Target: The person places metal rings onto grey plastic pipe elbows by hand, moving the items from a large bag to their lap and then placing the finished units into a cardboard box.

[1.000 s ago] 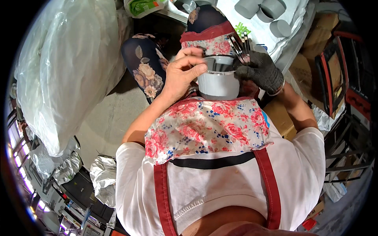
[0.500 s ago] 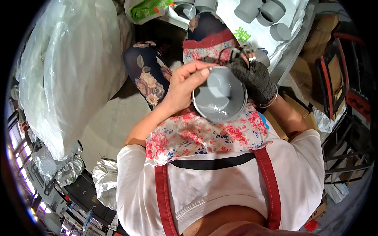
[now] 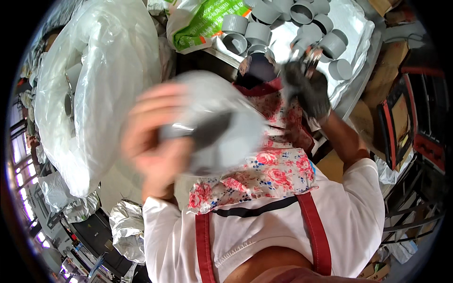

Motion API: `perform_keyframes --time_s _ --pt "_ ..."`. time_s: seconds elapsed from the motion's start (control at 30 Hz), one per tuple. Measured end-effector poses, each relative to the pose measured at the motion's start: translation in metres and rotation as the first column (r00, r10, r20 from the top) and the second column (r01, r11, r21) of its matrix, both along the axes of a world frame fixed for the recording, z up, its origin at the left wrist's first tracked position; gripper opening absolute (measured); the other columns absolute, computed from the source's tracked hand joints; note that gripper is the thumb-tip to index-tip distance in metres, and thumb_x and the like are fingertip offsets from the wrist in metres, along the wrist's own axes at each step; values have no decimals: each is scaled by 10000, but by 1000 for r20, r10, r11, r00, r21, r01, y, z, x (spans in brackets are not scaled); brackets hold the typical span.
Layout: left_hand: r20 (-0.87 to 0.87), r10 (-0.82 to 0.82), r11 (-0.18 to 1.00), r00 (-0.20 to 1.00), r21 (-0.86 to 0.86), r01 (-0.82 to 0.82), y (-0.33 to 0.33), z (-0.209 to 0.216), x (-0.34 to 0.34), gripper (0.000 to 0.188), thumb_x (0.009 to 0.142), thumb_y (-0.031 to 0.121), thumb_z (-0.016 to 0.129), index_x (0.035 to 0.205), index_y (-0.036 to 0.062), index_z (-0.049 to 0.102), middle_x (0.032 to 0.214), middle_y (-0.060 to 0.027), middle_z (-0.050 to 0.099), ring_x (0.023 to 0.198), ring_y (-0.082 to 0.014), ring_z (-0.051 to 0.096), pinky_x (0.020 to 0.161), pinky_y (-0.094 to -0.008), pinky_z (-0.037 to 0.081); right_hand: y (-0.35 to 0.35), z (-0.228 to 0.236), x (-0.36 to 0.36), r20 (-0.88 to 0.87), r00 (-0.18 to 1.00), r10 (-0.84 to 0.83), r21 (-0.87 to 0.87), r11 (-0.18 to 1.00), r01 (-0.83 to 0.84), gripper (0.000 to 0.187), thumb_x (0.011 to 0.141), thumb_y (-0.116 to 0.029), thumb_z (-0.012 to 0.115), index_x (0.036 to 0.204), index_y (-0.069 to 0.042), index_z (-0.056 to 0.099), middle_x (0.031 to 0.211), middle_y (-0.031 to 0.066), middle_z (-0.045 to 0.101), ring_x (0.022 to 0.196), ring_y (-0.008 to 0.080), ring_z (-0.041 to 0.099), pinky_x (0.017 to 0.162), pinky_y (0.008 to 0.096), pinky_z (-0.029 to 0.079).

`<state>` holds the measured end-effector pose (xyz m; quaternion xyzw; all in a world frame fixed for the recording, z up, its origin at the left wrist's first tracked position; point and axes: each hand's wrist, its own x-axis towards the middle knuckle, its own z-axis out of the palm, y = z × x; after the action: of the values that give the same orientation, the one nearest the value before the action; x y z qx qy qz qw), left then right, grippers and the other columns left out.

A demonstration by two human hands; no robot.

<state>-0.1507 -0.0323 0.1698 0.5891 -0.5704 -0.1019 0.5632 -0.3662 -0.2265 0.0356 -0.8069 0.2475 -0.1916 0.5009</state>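
Observation:
My left hand (image 3: 155, 120) is closed on the rim of a large grey plastic pipe fitting (image 3: 233, 141), lifted close to the camera and smeared by motion. Its open end faces partly toward the hand. My right hand (image 3: 309, 92), in a dark grey glove, is over the near edge of the worktable. A thin object with metallic and orange glints (image 3: 310, 57) shows at its fingers, too blurred to name. Just beyond it lie several grey pipe fittings (image 3: 332, 45) on a white sheet (image 3: 361, 33).
To the left stands a big translucent plastic bag (image 3: 113, 94) with grey pieces inside. A green and white printed sack (image 3: 200, 23) lies at the table's far left. Cardboard (image 3: 384, 70) and a black-and-red frame (image 3: 391, 111) are on the right; crumpled silver foil (image 3: 127, 231) sits at lower left.
My left hand has carried the fitting from my lap up and to the left. The gloved right hand has come away from it, moving forward toward the fittings on the table.

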Motion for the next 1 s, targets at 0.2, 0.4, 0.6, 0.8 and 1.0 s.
perform_keyframes --time_s 0.2,0.4,0.6,0.8,1.0 --pt "276 679 643 680 -670 -370 5 107 66 271 863 188 387 925 -28 538 1053 -221 523 1041 -267 499 802 -417 467 -111 -166 65 -361 932 -18 -514 838 -182 224 838 -252 497 918 -57 576 752 104 568 637 188 572 524 306 440" --pt "100 576 774 811 -385 -503 14 17 41 102 815 -58 422 839 -46 521 1135 -236 472 1081 -323 467 881 -452 419 -119 -326 77 -306 927 217 288 949 -128 298 844 -355 459 822 -87 589 644 3 538 536 127 491 472 245 386" --pt "-59 367 930 928 28 -366 1 -20 35 108 825 -20 444 738 -40 505 1077 -224 517 1064 -314 479 914 -427 366 -107 -206 50 -290 950 -118 -634 767 -99 226 790 -239 496 939 -88 572 747 113 580 625 277 542 556 366 436" --pt "74 -143 989 987 38 140 -52 -21 8 248 682 116 644 888 -15 602 1060 -144 557 1077 -307 466 916 -402 339 -70 19 -10 -265 953 -145 -627 777 -56 207 762 -117 562 967 -128 589 834 80 608 642 259 579 545 326 469" --pt "149 -535 818 832 339 465 -77 -33 -39 593 652 290 681 1129 -2 485 1175 -193 458 1119 -329 422 936 -376 334 7 67 -20 -48 949 311 -133 940 -315 315 795 -267 592 946 8 569 718 86 572 656 218 541 593 294 439"
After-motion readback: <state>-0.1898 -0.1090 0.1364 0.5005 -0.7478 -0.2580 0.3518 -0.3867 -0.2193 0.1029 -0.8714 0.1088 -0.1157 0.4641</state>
